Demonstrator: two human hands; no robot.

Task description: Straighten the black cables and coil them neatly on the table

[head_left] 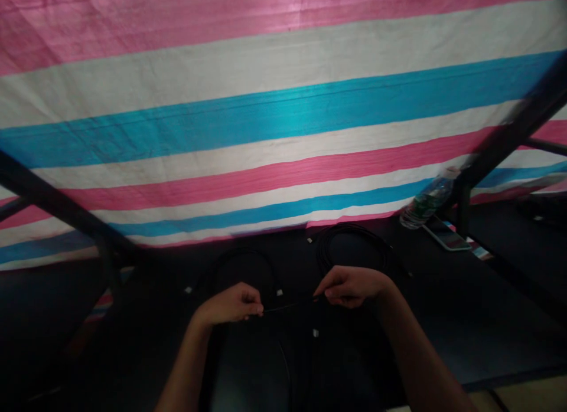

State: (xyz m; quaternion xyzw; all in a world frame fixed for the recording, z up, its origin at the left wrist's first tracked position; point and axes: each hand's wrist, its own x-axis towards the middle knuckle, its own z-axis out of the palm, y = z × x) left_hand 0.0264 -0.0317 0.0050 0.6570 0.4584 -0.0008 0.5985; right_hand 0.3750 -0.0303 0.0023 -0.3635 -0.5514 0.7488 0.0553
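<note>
My left hand (237, 303) is closed in a pinch on a thin black strand (278, 309), which sticks out towards the right. My right hand (352, 286) faces it across a short gap, thumb and forefinger pressed together. Something small and dark shows at its fingertips; whether it is the same strand I cannot tell. Behind my right hand lies a coiled black cable (325, 245). Another looped black cable (248, 251) lies behind my left hand. A pale connector (279, 293) sits near the left fingertips, and another connector (316, 333) lies nearer to me.
A clear plastic bottle (429, 200) leans at the back right beside a phone (448, 235). Dark slanted bars (491, 134) flank both sides. Striped pink, white and blue sheeting (274, 117) hangs behind the dark tabletop (500, 288).
</note>
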